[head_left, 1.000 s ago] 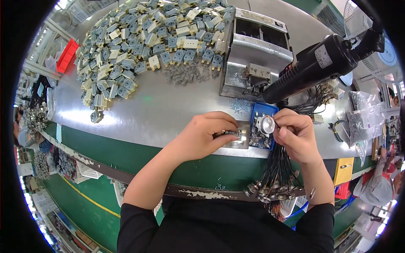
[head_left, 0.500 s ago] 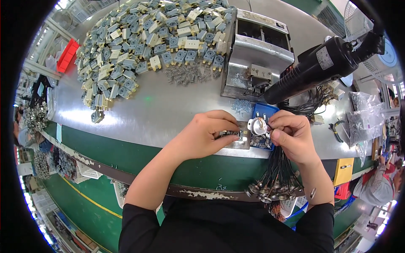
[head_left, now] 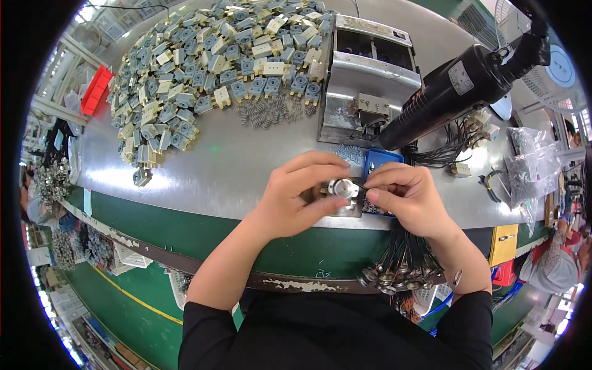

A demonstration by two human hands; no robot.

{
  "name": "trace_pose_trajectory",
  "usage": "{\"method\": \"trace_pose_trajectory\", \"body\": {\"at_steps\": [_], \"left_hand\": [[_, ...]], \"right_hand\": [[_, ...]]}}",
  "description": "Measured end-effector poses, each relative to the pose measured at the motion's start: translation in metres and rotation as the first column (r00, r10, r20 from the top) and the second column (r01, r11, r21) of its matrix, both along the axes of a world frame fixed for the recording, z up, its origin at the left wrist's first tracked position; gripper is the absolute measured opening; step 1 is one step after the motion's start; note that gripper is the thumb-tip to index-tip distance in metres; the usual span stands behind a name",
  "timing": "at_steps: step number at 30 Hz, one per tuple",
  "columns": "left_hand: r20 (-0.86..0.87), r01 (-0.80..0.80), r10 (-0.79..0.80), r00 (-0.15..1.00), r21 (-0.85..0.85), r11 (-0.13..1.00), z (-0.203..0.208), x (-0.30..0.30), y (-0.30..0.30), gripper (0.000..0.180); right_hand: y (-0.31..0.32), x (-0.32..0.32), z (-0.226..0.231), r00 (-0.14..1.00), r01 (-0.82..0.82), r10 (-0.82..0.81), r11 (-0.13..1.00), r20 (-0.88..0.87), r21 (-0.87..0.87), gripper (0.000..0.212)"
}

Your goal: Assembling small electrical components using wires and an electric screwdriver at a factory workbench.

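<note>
My left hand (head_left: pixel 295 196) and my right hand (head_left: pixel 407 197) meet at the near edge of a shiny metal table (head_left: pixel 216 166). Between their fingertips sits a small round silver part (head_left: pixel 343 188), gripped from both sides, over a small metal plate (head_left: pixel 348 208). A blue tray (head_left: pixel 378 161) of tiny parts lies just behind my right hand. A bundle of black wires with round metal ends (head_left: pixel 401 268) hangs below my right wrist over the table's front.
A big heap of grey-blue and cream plastic blocks (head_left: pixel 209 68) fills the far left. Loose springs (head_left: pixel 265 112) lie beside it. A metal fixture box (head_left: pixel 367 86) and a black powered screwdriver (head_left: pixel 459 92) stand behind my hands. Plastic bags (head_left: pixel 533 166) are at right.
My right hand has brought the round silver part leftward and down to meet my left hand over the metal plate; both hands now close on it.
</note>
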State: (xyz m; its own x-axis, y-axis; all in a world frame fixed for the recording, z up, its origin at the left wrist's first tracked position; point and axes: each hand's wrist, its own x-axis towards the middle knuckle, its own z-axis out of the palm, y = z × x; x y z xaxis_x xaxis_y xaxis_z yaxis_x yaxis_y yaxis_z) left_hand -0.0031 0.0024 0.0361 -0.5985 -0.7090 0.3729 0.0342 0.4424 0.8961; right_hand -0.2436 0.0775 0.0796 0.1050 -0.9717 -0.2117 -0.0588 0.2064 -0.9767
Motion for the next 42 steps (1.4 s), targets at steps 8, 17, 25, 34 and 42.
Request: {"method": "trace_pose_trajectory", "body": {"at_steps": [8, 17, 25, 34, 42], "left_hand": [[0.076, 0.012, 0.004, 0.997, -0.208, 0.978, -0.003, -0.001, -0.004, 0.040], [0.176, 0.073, -0.042, 0.984, -0.174, 0.982, -0.022, -0.002, -0.001, 0.036], [0.158, 0.077, -0.071, 0.985, -0.034, 0.996, -0.020, -0.007, 0.002, 0.033], [0.180, 0.148, -0.149, 0.972, 0.019, 0.989, -0.018, -0.006, -0.008, 0.032], [0.161, 0.146, -0.145, 0.976, 0.003, 0.989, -0.024, -0.005, -0.010, 0.033]], "right_hand": [[0.000, 0.005, -0.001, 0.994, -0.023, 0.021, 0.999, -0.111, -0.023, 0.014], [0.009, 0.011, -0.018, 0.792, -0.225, -0.077, 0.886, -0.606, -0.406, 0.016], [0.011, 0.009, -0.028, 0.769, -0.286, -0.045, 0.868, -0.638, -0.406, 0.018], [0.008, 0.006, -0.026, 0.718, -0.368, -0.018, 0.839, -0.695, -0.402, 0.021], [-0.026, -0.016, -0.023, 0.723, -0.539, 0.146, 0.731, -0.675, -0.418, 0.027]]}}
